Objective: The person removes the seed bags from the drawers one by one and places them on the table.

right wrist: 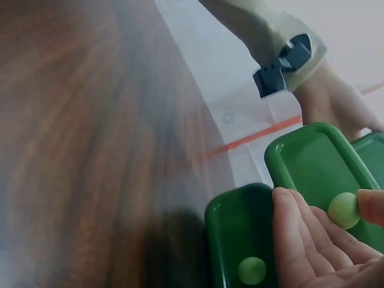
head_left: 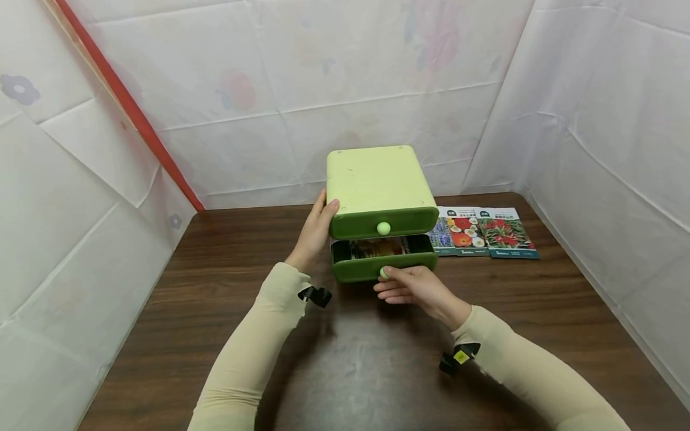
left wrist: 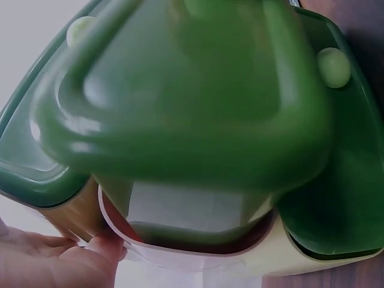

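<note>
A small drawer cabinet (head_left: 377,179) has a pale green top and dark green drawer fronts with round knobs. Its middle drawer (head_left: 353,272) is pulled partway out, and printed packets (head_left: 377,247) show inside. My right hand (head_left: 417,290) pinches that drawer's light green knob (right wrist: 344,210) between thumb and fingers. Against the cabinet's left side rests my left hand (head_left: 312,233), fingers extended along the wall. The top drawer (head_left: 350,226) is closed. Below, the bottom drawer (right wrist: 237,240) shows its front in the wrist views, but it is hidden in the head view.
Flower-picture seed packets (head_left: 507,233) lie overlapping on the brown wooden table (head_left: 215,287), right of the cabinet. White patterned sheeting (head_left: 302,90) stands behind and at both sides. A red strip (head_left: 129,111) runs down the left back corner.
</note>
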Action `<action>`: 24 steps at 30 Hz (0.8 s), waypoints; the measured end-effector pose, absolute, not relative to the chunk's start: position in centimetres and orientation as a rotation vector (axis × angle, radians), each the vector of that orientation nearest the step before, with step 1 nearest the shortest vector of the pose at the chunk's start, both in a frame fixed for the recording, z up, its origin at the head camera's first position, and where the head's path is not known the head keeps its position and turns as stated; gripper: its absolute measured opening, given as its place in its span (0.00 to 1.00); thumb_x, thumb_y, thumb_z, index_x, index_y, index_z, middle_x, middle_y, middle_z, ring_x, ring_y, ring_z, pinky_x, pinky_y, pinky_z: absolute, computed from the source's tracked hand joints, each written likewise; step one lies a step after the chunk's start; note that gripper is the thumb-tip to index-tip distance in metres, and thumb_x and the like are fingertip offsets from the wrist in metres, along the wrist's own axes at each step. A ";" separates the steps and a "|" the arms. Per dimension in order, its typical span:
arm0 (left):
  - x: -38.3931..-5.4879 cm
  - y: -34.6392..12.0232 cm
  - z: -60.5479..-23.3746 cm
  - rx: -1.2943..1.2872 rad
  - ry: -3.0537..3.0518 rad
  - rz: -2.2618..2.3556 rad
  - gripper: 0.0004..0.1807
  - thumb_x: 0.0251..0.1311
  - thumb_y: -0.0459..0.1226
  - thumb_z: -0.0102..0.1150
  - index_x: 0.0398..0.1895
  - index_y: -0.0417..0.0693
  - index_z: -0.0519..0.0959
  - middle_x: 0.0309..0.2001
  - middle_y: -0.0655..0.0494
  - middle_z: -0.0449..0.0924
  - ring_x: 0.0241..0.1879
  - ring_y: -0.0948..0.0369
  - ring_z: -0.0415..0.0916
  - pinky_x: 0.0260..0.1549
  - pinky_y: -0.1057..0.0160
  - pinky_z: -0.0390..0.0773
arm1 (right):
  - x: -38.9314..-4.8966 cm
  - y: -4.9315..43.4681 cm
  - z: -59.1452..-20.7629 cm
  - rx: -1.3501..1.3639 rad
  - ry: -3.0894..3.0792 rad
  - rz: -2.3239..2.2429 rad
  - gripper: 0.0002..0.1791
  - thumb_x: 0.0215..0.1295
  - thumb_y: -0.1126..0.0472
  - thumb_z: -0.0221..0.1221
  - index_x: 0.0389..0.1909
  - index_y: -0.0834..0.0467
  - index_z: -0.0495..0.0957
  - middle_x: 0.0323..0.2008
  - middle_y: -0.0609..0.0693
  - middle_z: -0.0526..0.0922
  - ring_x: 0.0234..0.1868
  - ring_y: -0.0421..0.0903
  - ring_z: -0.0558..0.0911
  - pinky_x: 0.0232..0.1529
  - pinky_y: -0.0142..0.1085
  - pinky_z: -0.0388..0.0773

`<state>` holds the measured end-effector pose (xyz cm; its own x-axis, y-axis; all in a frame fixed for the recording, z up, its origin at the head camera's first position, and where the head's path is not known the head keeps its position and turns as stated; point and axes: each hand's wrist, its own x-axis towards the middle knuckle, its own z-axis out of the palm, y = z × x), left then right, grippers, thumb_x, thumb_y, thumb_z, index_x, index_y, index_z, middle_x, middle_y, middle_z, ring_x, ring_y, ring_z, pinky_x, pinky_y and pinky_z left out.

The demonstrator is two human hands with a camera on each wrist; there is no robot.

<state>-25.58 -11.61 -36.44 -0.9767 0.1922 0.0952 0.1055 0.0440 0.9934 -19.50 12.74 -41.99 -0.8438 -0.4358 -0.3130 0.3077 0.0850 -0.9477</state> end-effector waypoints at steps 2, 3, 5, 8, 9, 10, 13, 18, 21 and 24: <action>-25.6 -11.6 -36.5 0.318 2.224 2.104 0.42 0.69 0.63 0.42 0.79 0.68 0.36 0.79 0.64 0.37 0.75 0.56 0.52 0.69 0.45 0.61 | -19.0 12.9 -42.1 -0.135 1.835 -1.811 0.32 0.72 0.45 0.55 0.61 0.69 0.73 0.50 0.62 0.85 0.44 0.45 0.88 0.53 0.47 0.80; -25.6 -11.6 -36.5 0.315 2.244 2.091 0.43 0.69 0.63 0.42 0.79 0.68 0.36 0.79 0.64 0.36 0.76 0.57 0.49 0.70 0.46 0.59 | -18.7 12.9 -42.2 -0.138 1.833 -1.809 0.33 0.72 0.45 0.55 0.61 0.69 0.73 0.51 0.63 0.84 0.44 0.46 0.88 0.54 0.48 0.80; -25.6 -11.7 -36.5 0.309 2.284 2.062 0.43 0.69 0.64 0.41 0.79 0.67 0.36 0.79 0.64 0.35 0.78 0.60 0.41 0.73 0.48 0.54 | -18.2 13.0 -42.2 -0.141 1.830 -1.810 0.32 0.72 0.45 0.55 0.61 0.69 0.73 0.51 0.64 0.84 0.44 0.46 0.88 0.54 0.48 0.80; -25.7 -11.7 -36.5 0.292 2.319 2.029 0.44 0.68 0.65 0.41 0.79 0.66 0.36 0.80 0.65 0.34 0.78 0.60 0.36 0.74 0.48 0.50 | -17.4 13.2 -42.2 -0.147 1.824 -1.812 0.33 0.72 0.45 0.55 0.61 0.70 0.73 0.52 0.65 0.83 0.44 0.46 0.88 0.54 0.48 0.80; -25.7 -11.8 -36.5 0.296 2.323 2.024 0.44 0.68 0.65 0.41 0.79 0.66 0.36 0.80 0.64 0.34 0.78 0.60 0.36 0.74 0.47 0.49 | -17.1 13.2 -42.2 -0.149 1.819 -1.814 0.33 0.71 0.45 0.55 0.61 0.70 0.73 0.52 0.65 0.83 0.44 0.46 0.88 0.54 0.48 0.80; -25.7 -11.8 -36.5 0.301 2.328 2.019 0.44 0.68 0.65 0.40 0.79 0.66 0.36 0.80 0.64 0.33 0.79 0.60 0.35 0.74 0.47 0.49 | -16.8 13.3 -42.2 -0.150 1.814 -1.816 0.33 0.71 0.45 0.56 0.61 0.70 0.73 0.52 0.66 0.83 0.44 0.46 0.88 0.54 0.48 0.80; -25.7 -11.8 -36.5 0.337 2.323 2.026 0.43 0.70 0.63 0.40 0.79 0.66 0.35 0.80 0.63 0.33 0.79 0.60 0.35 0.74 0.46 0.48 | -16.0 13.5 -42.2 -0.155 1.802 -1.817 0.32 0.72 0.46 0.56 0.61 0.71 0.73 0.52 0.66 0.83 0.44 0.46 0.88 0.53 0.48 0.80; -25.7 -11.8 -36.4 0.360 2.311 2.033 0.40 0.73 0.59 0.38 0.79 0.64 0.34 0.80 0.63 0.33 0.79 0.61 0.34 0.74 0.47 0.48 | -14.9 13.7 -42.1 -0.162 1.788 -1.812 0.31 0.72 0.47 0.55 0.60 0.72 0.73 0.51 0.65 0.83 0.43 0.45 0.88 0.52 0.48 0.80; -25.5 -11.8 -36.0 0.337 2.304 2.023 0.39 0.74 0.57 0.38 0.79 0.63 0.34 0.80 0.62 0.32 0.78 0.61 0.33 0.74 0.48 0.47 | -14.3 13.8 -42.2 -0.167 1.782 -1.811 0.32 0.73 0.48 0.55 0.60 0.74 0.72 0.51 0.65 0.84 0.43 0.45 0.88 0.52 0.48 0.81; -24.8 -11.6 -35.1 0.332 2.296 2.010 0.38 0.75 0.54 0.37 0.79 0.60 0.33 0.80 0.59 0.31 0.79 0.59 0.33 0.74 0.48 0.48 | -13.9 13.9 -42.4 -0.160 1.774 -1.812 0.32 0.73 0.48 0.55 0.60 0.74 0.72 0.51 0.65 0.84 0.42 0.45 0.88 0.51 0.47 0.81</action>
